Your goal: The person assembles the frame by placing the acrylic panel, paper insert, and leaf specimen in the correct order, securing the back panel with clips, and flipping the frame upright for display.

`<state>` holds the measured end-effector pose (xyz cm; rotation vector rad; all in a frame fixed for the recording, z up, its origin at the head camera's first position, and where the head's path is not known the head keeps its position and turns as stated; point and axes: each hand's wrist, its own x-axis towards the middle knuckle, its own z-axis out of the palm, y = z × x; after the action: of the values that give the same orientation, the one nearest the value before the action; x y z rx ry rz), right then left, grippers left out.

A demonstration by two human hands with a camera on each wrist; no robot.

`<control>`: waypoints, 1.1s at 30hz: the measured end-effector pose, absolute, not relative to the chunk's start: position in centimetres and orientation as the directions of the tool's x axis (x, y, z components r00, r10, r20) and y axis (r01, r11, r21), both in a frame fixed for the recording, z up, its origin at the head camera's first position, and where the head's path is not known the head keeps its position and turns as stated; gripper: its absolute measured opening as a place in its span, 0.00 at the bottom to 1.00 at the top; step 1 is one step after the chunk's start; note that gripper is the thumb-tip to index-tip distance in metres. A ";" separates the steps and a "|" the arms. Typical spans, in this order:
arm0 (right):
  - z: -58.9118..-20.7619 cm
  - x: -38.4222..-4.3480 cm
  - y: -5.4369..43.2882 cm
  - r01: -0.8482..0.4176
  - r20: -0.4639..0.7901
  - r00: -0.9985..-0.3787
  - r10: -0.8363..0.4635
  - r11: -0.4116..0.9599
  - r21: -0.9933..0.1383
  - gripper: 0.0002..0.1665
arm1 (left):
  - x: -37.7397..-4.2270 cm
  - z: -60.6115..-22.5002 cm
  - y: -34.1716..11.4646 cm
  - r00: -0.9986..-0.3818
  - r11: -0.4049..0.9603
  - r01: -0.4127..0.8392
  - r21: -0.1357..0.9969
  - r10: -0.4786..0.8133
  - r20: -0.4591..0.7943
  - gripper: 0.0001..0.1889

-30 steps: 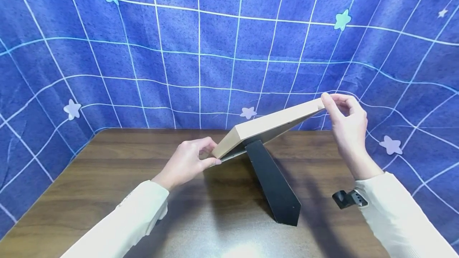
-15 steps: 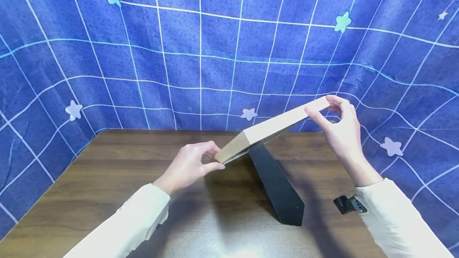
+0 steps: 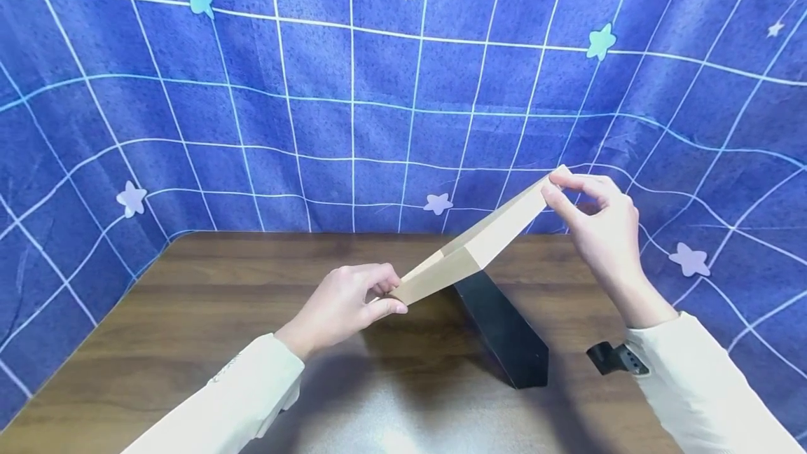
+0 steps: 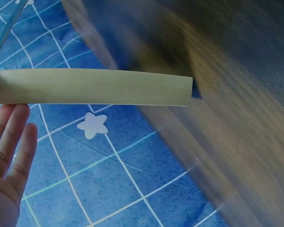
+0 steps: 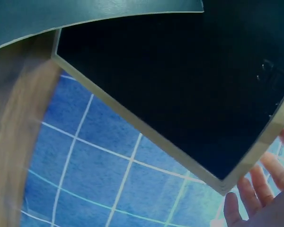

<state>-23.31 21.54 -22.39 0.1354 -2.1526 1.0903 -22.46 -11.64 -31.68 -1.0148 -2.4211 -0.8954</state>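
Observation:
A pale wooden picture frame (image 3: 507,230) is held tilted above the table, its right end higher than its left. My left hand (image 3: 340,307) pinches the left corner between thumb and fingers. At the raised right end, my right hand (image 3: 602,230) grips the corner with thumb and fingertips. From the back hangs a black easel leg (image 3: 507,338), slanting down towards me; whether its tip touches the table cannot be told. A long wooden side (image 4: 109,87) crosses the left wrist view. The right wrist view shows the frame's black backing (image 5: 180,90). Its front is hidden.
Under the frame lies a brown wood-grain table (image 3: 252,265), with shadows of the arms and frame on it. A blue curtain (image 3: 315,111) with white grid lines and stars hangs behind and on both sides. A black strap (image 3: 608,358) sits at the right cuff.
The frame has turned in my hands: its near corner moved right and down, and its underside is no longer seen from above. My left hand shifted slightly right and down with it.

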 end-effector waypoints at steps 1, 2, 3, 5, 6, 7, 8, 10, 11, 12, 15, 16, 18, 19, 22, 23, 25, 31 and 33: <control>-22.3 -23.1 21.4 -0.383 0.632 -0.750 0.196 0.650 -0.656 0.23 | -22.4 -31.7 -11.6 -0.675 0.542 0.732 0.413 0.497 0.545 0.11; -22.2 -22.9 21.4 -0.374 0.625 -0.760 0.179 0.665 -0.646 0.24 | -22.3 -31.7 -11.6 -0.674 0.543 0.732 0.411 0.494 0.549 0.11; -22.0 -22.7 21.3 -0.367 0.617 -0.770 0.161 0.680 -0.635 0.26 | -22.3 -31.7 -11.6 -0.672 0.545 0.734 0.406 0.493 0.553 0.12; -21.7 -22.2 21.2 -0.345 0.588 -0.800 0.122 0.709 -0.615 0.31 | -22.1 -31.6 -11.3 -0.667 0.546 0.737 0.398 0.490 0.561 0.13; -21.6 -22.0 21.1 -0.337 0.570 -0.816 0.097 0.721 -0.605 0.34 | -22.1 -31.6 -11.3 -0.664 0.546 0.739 0.396 0.490 0.564 0.13; -21.5 -21.9 21.1 -0.332 0.553 -0.830 0.074 0.731 -0.596 0.37 | -22.0 -31.5 -11.2 -0.664 0.549 0.738 0.393 0.488 0.566 0.14; -21.3 -21.8 21.0 -0.330 0.535 -0.843 0.052 0.735 -0.592 0.40 | -22.0 -31.5 -11.1 -0.663 0.551 0.738 0.389 0.488 0.567 0.15; -21.2 -21.8 21.0 -0.331 0.503 -0.864 0.018 0.732 -0.595 0.43 | -21.8 -31.5 -10.9 -0.666 0.554 0.736 0.389 0.488 0.564 0.15; -21.2 -21.9 21.1 -0.341 0.493 -0.870 0.001 0.720 -0.604 0.43 | -21.7 -31.5 -10.8 -0.667 0.553 0.736 0.390 0.489 0.562 0.15; -21.2 -22.1 21.1 -0.349 0.482 -0.876 -0.012 0.705 -0.617 0.43 | -21.7 -31.6 -10.7 -0.666 0.553 0.737 0.390 0.491 0.562 0.15; -21.3 -22.5 21.5 -0.375 0.457 -0.888 -0.050 0.654 -0.657 0.42 | -21.4 -31.7 -10.2 -0.652 0.551 0.747 0.372 0.501 0.569 0.15; -21.4 -22.7 21.7 -0.384 0.447 -0.892 -0.067 0.634 -0.671 0.41 | -21.4 -31.8 -10.0 -0.644 0.549 0.754 0.361 0.507 0.573 0.15; -21.5 -23.1 22.1 -0.396 0.429 -0.898 -0.096 0.600 -0.695 0.40 | -21.3 -31.9 -9.7 -0.624 0.547 0.768 0.334 0.519 0.584 0.14; -21.5 -23.4 22.3 -0.401 0.421 -0.900 -0.109 0.585 -0.705 0.39 | -21.2 -31.9 -9.6 -0.616 0.547 0.773 0.322 0.523 0.590 0.14; -21.6 -24.0 22.6 -0.411 0.404 -0.904 -0.138 0.532 -0.740 0.38 | -21.2 -31.8 -9.2 -0.596 0.542 0.786 0.297 0.534 0.600 0.13; -21.6 -24.2 22.6 -0.414 0.402 -0.905 -0.142 0.518 -0.749 0.38 | -21.2 -31.8 -9.1 -0.591 0.541 0.789 0.292 0.536 0.603 0.13; -21.6 -24.8 22.8 -0.414 0.390 -0.908 -0.156 0.488 -0.768 0.38 | -21.2 -31.8 -9.0 -0.584 0.540 0.793 0.281 0.541 0.605 0.13; -21.2 -26.2 23.0 -0.354 0.298 -0.935 -0.193 0.443 -0.824 0.39 | -21.0 -31.6 -8.6 -0.556 0.532 0.809 0.250 0.554 0.619 0.13; -20.9 -26.3 23.0 -0.326 0.273 -0.945 -0.180 0.451 -0.831 0.39 | -21.0 -31.6 -8.4 -0.555 0.536 0.809 0.244 0.556 0.619 0.14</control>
<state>-26.28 22.98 -20.91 0.4486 -2.5493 1.5086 -20.99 -8.38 -31.58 -1.1072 -2.3025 -0.7142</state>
